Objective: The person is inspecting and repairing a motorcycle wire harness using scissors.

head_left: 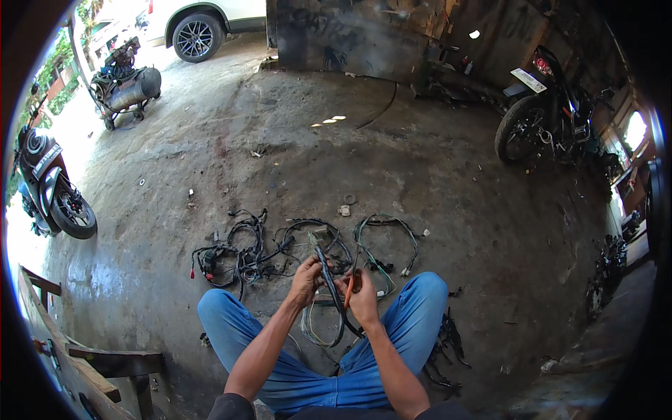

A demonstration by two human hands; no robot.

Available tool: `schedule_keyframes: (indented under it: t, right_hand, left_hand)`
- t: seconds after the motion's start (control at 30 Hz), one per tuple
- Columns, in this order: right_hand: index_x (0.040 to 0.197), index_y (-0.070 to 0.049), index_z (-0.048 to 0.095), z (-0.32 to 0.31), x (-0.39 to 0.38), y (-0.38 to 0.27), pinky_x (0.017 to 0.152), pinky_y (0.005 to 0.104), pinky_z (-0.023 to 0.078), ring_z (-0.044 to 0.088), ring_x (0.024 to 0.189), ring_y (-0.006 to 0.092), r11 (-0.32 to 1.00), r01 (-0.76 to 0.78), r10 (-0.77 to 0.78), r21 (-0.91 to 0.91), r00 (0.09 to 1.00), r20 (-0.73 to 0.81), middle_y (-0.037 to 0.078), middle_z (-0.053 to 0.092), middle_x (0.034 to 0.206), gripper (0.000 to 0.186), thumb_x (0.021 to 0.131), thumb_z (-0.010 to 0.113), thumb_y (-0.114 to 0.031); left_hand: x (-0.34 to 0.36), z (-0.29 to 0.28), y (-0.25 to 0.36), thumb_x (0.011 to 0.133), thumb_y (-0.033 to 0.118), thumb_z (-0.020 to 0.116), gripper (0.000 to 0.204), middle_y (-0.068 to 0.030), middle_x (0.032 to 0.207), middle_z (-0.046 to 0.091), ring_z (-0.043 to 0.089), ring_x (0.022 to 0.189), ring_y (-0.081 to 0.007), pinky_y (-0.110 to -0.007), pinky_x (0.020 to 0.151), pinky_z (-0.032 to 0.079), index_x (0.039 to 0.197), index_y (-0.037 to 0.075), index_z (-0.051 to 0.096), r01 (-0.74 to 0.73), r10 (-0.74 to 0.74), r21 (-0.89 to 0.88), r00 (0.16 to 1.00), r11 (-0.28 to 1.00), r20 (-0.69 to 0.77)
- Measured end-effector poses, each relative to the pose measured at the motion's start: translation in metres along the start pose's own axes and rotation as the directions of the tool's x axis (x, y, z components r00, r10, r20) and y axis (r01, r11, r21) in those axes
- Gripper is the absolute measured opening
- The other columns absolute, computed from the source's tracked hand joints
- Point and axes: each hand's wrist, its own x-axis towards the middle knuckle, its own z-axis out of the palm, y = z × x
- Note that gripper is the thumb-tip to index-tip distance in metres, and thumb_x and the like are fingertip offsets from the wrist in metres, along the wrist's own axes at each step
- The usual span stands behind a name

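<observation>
Between my raised knees, my left hand (306, 278) is closed round a thick black cable (330, 281). Thin wires fan out of the cable's upper end, and its lower part bends into a loop over my lap. Close beside it, my right hand (362, 297) grips a slim orange object (350, 288), held along the cable. The frame is too small to tell what kind of thing it is. Under and beyond my hands lies a tangled black wiring harness (245, 255) on the floor. A looped bundle of wires with pale connectors (386, 220) curves to its right.
Black cable scraps (448, 350) lie beside my right knee. A small ring (350, 199) and a pale block lie beyond the wires. Motorcycles stand at left (66, 203) and right (532, 126). An air compressor (129, 87) and a white car are farther back. A wooden bench (119, 362) is at lower left.
</observation>
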Motion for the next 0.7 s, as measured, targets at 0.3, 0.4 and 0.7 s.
schedule_keyframes:
  t: [0.3,0.4,0.7]
  right_hand:
    - [0.113,-0.005,0.055,-0.012,-0.025,-0.009,0.070,0.0272,0.055,0.066,0.084,0.0135,0.882,-0.243,0.088,0.404,0.927,0.364,0.005,0.062,0.096,0.037,0.087,0.079,-0.013]
    - [0.113,-0.004,0.055,-0.009,-0.025,0.003,0.067,0.0281,0.056,0.066,0.081,0.0143,0.828,-0.244,0.084,0.505,0.944,0.318,0.007,0.062,0.095,0.030,0.090,0.074,-0.011]
    - [0.108,-0.007,0.051,-0.018,-0.023,0.012,0.052,0.0278,0.051,0.060,0.058,0.0142,0.678,-0.326,0.220,0.659,0.945,0.240,0.009,0.063,0.083,0.020,0.097,0.061,-0.019]
  left_hand:
    - [0.004,0.008,-0.001,0.103,0.013,0.049,0.020,0.0021,0.096,0.064,0.050,0.068,-0.0023,-0.017,0.054,0.037,0.121,0.007,0.056,-0.251,0.271,0.143,0.952,0.957,-0.145]
    - [0.003,0.011,-0.006,0.105,0.013,0.047,0.019,-0.0013,0.099,0.061,0.055,0.076,-0.0058,-0.019,0.055,0.043,0.120,0.003,0.053,-0.333,0.398,0.320,0.903,0.887,-0.163]
    - [-0.017,0.015,-0.002,0.095,0.000,0.055,0.036,-0.0046,0.097,0.054,0.060,0.080,-0.0143,-0.034,0.068,0.057,0.129,0.002,0.042,-0.190,0.190,0.019,0.982,0.982,-0.009]
